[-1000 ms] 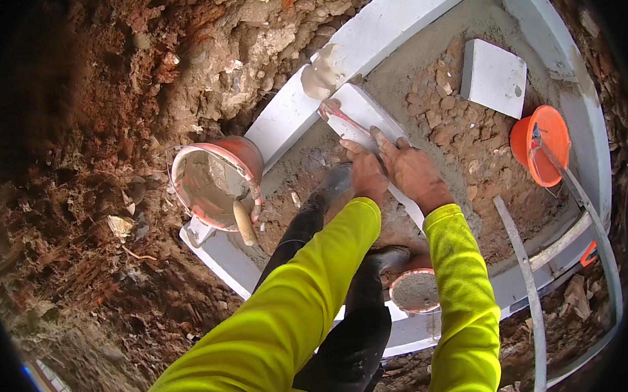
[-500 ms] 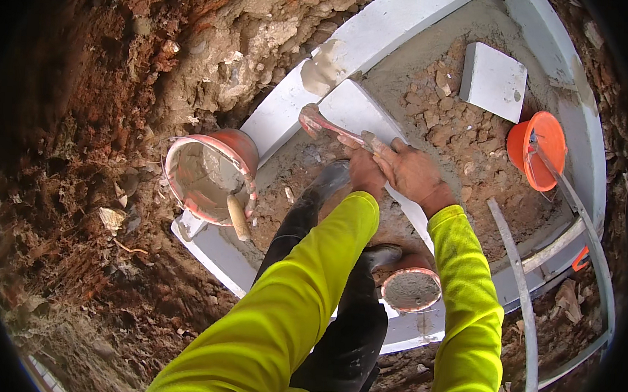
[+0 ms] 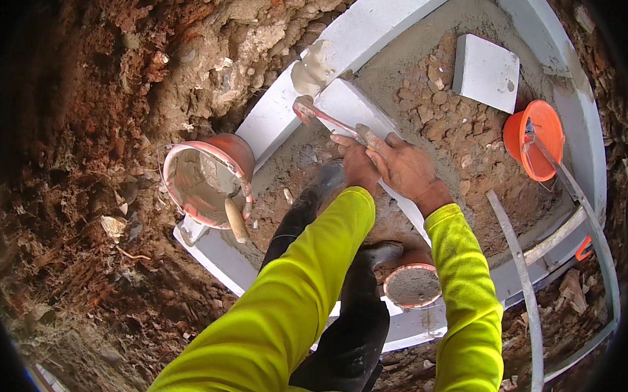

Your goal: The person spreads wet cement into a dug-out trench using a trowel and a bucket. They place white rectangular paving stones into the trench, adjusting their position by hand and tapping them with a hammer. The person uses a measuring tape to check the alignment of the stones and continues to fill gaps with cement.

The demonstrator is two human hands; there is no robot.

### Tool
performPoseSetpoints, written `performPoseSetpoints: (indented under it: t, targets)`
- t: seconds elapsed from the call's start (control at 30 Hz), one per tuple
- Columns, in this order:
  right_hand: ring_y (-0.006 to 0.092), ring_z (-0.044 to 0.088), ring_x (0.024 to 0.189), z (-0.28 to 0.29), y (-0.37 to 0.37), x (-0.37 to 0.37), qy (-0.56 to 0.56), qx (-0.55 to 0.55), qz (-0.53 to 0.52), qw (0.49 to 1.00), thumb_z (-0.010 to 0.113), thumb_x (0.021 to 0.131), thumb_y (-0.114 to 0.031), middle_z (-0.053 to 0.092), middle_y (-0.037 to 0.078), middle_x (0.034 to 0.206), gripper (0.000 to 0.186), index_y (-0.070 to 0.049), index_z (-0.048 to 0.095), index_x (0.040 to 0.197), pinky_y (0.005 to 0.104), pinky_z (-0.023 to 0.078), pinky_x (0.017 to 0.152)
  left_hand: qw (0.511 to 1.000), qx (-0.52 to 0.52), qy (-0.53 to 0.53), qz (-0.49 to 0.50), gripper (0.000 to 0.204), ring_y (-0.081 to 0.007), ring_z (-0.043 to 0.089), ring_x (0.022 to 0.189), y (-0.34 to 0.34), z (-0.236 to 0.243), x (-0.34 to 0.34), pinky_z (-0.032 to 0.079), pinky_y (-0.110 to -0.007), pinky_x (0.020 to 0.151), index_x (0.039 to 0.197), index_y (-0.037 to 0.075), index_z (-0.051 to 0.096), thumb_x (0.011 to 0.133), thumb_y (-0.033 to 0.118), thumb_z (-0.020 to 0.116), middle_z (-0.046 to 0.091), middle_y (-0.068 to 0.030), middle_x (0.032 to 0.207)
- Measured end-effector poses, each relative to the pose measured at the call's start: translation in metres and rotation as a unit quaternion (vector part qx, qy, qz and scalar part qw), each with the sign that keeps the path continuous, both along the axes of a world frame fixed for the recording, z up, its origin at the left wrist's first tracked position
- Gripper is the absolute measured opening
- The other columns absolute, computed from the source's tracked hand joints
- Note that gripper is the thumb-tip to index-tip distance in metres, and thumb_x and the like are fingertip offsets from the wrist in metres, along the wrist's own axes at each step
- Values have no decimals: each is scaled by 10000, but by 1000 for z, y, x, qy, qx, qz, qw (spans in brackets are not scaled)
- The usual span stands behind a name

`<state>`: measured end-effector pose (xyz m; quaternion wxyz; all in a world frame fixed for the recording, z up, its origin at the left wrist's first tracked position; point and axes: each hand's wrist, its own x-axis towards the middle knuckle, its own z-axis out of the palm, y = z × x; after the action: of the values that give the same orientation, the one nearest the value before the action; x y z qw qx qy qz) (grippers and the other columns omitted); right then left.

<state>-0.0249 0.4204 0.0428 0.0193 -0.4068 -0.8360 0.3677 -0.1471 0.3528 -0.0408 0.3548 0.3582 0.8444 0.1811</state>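
Pale block [image 3: 351,98], long and flat-faced, lies beneath and beyond the fingers [image 3: 378,144]; handling the reddish tool [image 3: 327,118] over it seems the step in hand, and the next move probably calls for a steady hold. Reaching leftward past the fingertips, that tool looks slim-shafted with a broader, dirt-dulled end; the left hand [image 3: 361,168] appears curled around its near end, while whether the right hand [image 3: 410,171] grips it or merely rests there, I cannot tell.

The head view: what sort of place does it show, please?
Probably a building site: pale low walls, a bucket of what looks like mortar, and rough bare earth alongside.
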Motion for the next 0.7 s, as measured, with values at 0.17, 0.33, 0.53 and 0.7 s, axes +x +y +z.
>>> performPoseSetpoints:
  t: [0.17,0.33,0.53,0.7]
  targets:
    - [379,671,781,-16,10,16,-63,-38,-23,997,437,1006,-338,643,204,990,462,-253,410,1458,487,549,706,999,-35,23,-33,337,-429,589,1089,3,-6,13,516,-461,863,1004,-67,656,824,215,687,653,-272,1031]
    - [389,677,820,6,3,2,-32,-55,-20,998,470,986,-308,643,215,1014,498,-252,390,1474,488,556,742,993,0,72,97,771,-409,604,1090,-14,-56,-12,529,-442,848,1408,-113,285,871,257,696,626,-257,1126]
    - [403,668,831,-9,-17,19,-45,6,-37,998,442,1002,-317,644,191,986,449,-244,423,1444,498,545,726,998,-35,49,9,733,-403,658,999,11,8,16,538,-423,810,1358,-206,274,909,220,666,622,-263,1151]
    - [389,665,798,9,-36,25,27,-80,-158,984,473,995,-324,641,179,957,413,-176,489,1380,479,550,695,876,52,-369,305,727,-360,632,875,4,-6,10,537,-398,805,1363,-134,360,921,374,632,608,-249,1151]
